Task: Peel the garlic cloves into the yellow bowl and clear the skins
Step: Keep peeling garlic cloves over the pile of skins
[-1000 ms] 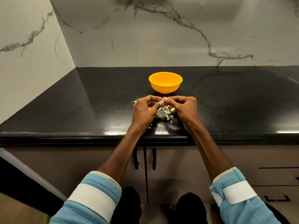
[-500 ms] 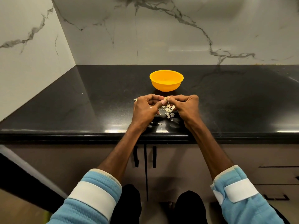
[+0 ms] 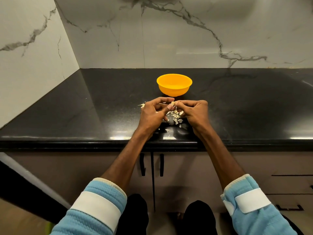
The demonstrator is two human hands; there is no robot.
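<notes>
A yellow bowl (image 3: 174, 84) stands on the black counter (image 3: 101, 107), just beyond my hands. My left hand (image 3: 153, 114) and my right hand (image 3: 194, 112) meet fingertip to fingertip over the counter and pinch a small pale garlic clove (image 3: 172, 103) between them. Both hands have their fingers curled. A pile of pale garlic skins (image 3: 175, 116) lies on the counter under and between the hands. More skin scraps (image 3: 142, 105) sit just left of my left hand. What the bowl holds is hidden from this angle.
Marble walls close the counter at the back and on the left. The counter's front edge (image 3: 101, 143) runs just under my wrists, with cabinet doors and black handles (image 3: 143, 164) below. Bare black counter stretches to the right and left of the hands.
The hands stay together at the same spot. The fingertips have shifted slightly around the clove, and the pale clove now shows more between them.
</notes>
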